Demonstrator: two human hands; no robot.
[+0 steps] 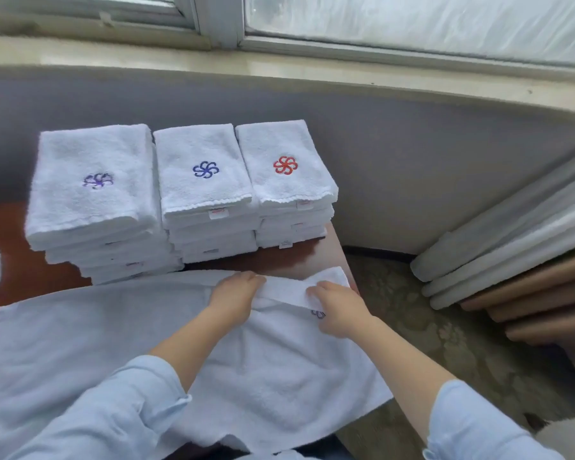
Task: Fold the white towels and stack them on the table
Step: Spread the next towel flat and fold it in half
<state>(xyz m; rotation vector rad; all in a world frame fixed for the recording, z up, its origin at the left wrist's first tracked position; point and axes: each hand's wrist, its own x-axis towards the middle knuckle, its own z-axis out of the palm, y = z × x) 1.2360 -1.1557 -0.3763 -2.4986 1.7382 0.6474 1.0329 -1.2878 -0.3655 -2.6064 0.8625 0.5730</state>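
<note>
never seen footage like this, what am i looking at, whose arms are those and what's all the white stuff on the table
There is no machine here. One camera, worn on a person's head, looks down at their own two arms. On the brown table stand three piles of folded white towels: the purple-logo stack, the blue-logo stack and the red-logo stack. In front of them lies an open towel. The left hand and the right hand grip its far edge, which is turned over toward the person.
</note>
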